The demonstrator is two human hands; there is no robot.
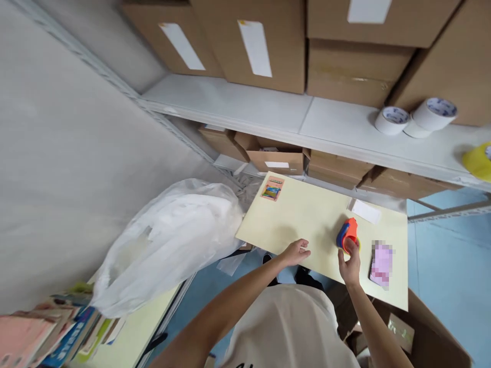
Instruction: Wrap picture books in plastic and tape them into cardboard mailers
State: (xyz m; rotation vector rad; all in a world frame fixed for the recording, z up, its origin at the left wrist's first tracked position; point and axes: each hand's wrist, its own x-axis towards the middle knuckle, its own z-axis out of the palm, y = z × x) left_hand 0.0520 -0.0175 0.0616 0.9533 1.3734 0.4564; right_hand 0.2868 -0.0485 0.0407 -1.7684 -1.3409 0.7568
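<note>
My right hand [350, 267] grips the near end of an orange and blue tape dispenser [351, 229], over the right half of the cream tabletop [303, 209]. A yellow rim shows beside my fingers, which partly cover the dispenser. Whether it touches the tabletop I cannot tell. My left hand [295, 253] is at the front edge of the tabletop, fingers loosely apart and holding nothing. At the far left corner lies a small colourful printed packet [272, 188]. Behind the dispenser is a flat white stack [365, 210]. A blurred-out pink and purple item [381, 263] lies right of my right hand.
A grey shelf [230, 105] with cardboard boxes [274, 51] runs across the back; white tape rolls [392, 121] and a yellow roll [479, 161] stand on it. Left are a large white plastic bag [180, 230] and stacked books [72, 332]. An open carton [429, 327] sits below right.
</note>
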